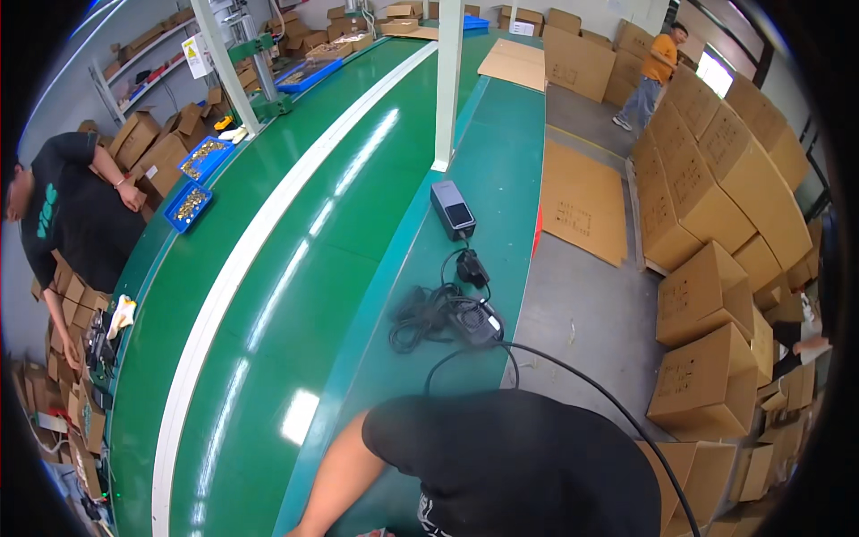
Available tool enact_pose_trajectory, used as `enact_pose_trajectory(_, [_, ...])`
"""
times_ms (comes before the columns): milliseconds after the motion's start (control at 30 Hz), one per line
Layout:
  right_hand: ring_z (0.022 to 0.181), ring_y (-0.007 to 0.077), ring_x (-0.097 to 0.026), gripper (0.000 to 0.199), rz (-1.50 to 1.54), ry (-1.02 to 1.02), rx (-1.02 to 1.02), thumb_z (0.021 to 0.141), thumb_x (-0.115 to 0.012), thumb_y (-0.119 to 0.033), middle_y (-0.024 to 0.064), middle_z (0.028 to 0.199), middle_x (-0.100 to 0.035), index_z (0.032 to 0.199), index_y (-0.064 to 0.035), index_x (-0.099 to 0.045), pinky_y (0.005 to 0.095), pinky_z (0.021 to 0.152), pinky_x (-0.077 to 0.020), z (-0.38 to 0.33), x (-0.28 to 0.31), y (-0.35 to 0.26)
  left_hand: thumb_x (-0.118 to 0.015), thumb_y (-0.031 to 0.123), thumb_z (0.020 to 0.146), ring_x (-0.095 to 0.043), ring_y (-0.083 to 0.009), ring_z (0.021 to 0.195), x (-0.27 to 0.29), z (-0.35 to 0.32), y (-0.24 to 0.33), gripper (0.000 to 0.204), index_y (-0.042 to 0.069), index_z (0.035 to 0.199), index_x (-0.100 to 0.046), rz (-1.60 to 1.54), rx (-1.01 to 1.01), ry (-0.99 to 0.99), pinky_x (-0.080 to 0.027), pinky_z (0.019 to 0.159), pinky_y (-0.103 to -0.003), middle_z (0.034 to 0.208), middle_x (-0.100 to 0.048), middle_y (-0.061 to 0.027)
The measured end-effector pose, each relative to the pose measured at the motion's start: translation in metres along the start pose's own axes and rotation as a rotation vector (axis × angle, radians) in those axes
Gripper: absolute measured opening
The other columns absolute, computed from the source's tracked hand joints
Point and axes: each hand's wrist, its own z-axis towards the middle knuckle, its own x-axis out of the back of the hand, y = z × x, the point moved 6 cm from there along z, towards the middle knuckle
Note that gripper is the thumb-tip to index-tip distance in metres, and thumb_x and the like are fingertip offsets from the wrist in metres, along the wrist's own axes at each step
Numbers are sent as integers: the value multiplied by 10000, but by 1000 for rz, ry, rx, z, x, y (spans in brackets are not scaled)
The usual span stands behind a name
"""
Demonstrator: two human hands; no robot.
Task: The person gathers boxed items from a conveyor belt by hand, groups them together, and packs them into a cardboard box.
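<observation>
My bare left forearm (344, 479) comes from a black short sleeve (528, 456) and runs down to the lower edge, where the left hand is cut off. A sliver of skin at the bottom edge looks like part of my right hand (374, 533); its fingers cannot be made out. Farther up the teal bench lies a grey and black box-shaped device (454, 208) with a cable at its near end. Below it are a black plug (472, 267), a coiled black cable (419, 318) and a black power brick (478, 320), apart from my arm.
A green conveyor (295, 322) with a white rail runs along the left. Beyond it, a person in black (89, 206) stands by blue trays (189, 207) of small parts. A white post (446, 98) rises from the bench. Cardboard boxes (698, 197) stack at right, near a person in orange (660, 67).
</observation>
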Motion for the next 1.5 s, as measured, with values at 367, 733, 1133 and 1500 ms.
enact_pose_trajectory(367, [522, 71, -362, 607, 9, -73, 7, 1014, -457, -444, -35, 516, -415, 534, -73, -482, 328, 477, -322, -46, 38, -58, -601, 248, 789, -532, -284, 1232, -60, 11, -33, 580, 174, 1361, -535, -172, -316, 641, -403, 1060, -418, 1347, -546, -71])
enact_pose_trajectory(733, [905, 236, -698, 616, 158, -295, -114, 1011, -345, -428, 185, 1028, -719, 1103, 94, -661, 355, 816, -552, -67, 23, -74, -531, 221, 851, -467, -289, 1325, -93, -18, -11, 472, 114, 1311, -550, -171, -20, 998, -326, 1145, -433, 1351, -531, -116])
enact_pose_trajectory(1133, [708, 239, -695, 663, 35, -56, -117, 982, -295, -408, 188, 790, -720, 916, 105, -710, 322, 673, -554, -54, 67, -68, -550, 215, 838, -487, -283, 1306, -90, -15, -21, 403, 88, 1218, -589, -77, -92, 1244, -324, 1160, -403, 1298, -560, -130])
enact_pose_trajectory(1500, [659, 227, -674, 667, -46, 6, -72, 1005, -298, -433, 170, 767, -713, 890, 81, -707, 324, 623, -543, -48, 62, -76, -588, 189, 767, -594, -216, 991, -88, -13, -23, 170, 85, 887, -650, -42, -68, 1218, -366, 1136, -398, 893, -561, -44])
